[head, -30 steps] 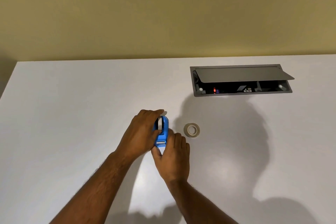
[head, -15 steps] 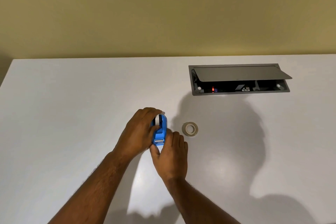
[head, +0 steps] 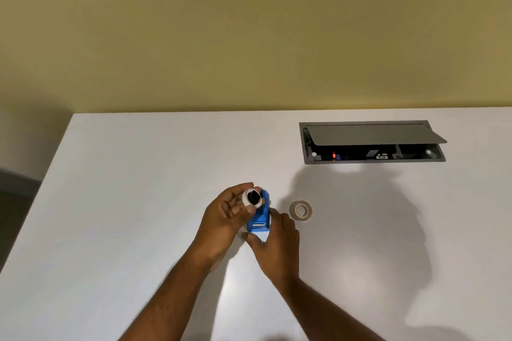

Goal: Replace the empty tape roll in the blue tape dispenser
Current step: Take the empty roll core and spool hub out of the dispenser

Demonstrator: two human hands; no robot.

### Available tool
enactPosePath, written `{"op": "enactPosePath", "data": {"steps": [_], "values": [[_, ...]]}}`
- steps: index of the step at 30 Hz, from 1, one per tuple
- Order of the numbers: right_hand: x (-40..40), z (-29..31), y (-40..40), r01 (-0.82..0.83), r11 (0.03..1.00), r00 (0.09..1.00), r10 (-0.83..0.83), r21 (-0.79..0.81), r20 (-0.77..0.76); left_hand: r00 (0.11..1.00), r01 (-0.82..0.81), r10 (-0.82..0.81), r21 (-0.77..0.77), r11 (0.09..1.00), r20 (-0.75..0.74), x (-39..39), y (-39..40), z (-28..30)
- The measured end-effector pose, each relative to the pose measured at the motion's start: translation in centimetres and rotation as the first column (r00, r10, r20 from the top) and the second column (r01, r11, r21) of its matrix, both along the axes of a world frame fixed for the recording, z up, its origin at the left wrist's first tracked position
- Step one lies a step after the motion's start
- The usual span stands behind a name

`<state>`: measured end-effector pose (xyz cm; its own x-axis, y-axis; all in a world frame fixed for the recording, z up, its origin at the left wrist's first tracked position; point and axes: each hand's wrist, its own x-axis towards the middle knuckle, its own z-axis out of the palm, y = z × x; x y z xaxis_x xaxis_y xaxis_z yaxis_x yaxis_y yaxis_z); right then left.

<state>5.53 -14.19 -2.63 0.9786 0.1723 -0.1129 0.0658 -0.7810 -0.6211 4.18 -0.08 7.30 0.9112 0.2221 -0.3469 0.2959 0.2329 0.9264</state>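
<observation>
Two rolls matter: our left hand [head: 225,216] pinches the empty core [head: 252,197], a light, stiff white ring, by its rim. Our right hand [head: 277,241] clasps the hard plastic blue dispenser [head: 260,219] on the smooth white surface [head: 138,202]. The glossy fresh roll [head: 301,210] lies just beside.

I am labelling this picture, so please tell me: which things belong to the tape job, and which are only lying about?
Job:
dispenser, steadied by right hand
empty roll, held in left hand
new roll, on table

Not part of it:
cable box, lid ajar
</observation>
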Motion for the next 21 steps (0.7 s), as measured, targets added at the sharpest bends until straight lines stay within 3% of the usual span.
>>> {"op": "enactPosePath", "data": {"steps": [4, 9, 12, 16, 21], "values": [[1.1, 3.4, -1.5, 0.062, 0.962, 0.97, 0.004, 0.265, -0.242, 0.999, -0.031, 0.041, -0.266, 0.964, 0.036, -1.3, -0.3, 2.1], [0.3, 10.6, -3.3, 0.047, 0.919, 0.994, -0.005, 0.392, -0.109, 0.997, -0.01, 0.033, -0.338, 0.941, 0.064, -2.7, -0.8, 4.3], [-0.5, 15.2, -3.2, -0.002, 0.901, 1.0, 0.002, 0.434, 0.001, 0.997, 0.002, 0.021, -0.321, 0.947, 0.069, -3.3, -0.8, 5.5], [-1.1, 18.9, -2.7, -0.089, 0.885, 0.993, 0.044, 0.457, 0.108, 0.996, 0.021, -0.006, -0.171, 0.985, 0.09, -3.7, -0.9, 6.8], [-1.2, 20.2, -2.0, -0.108, 0.931, 0.988, 0.062, 0.349, 0.141, 0.991, 0.028, -0.017, -0.082, 0.996, 0.136, -4.0, -1.5, 8.0]]}}
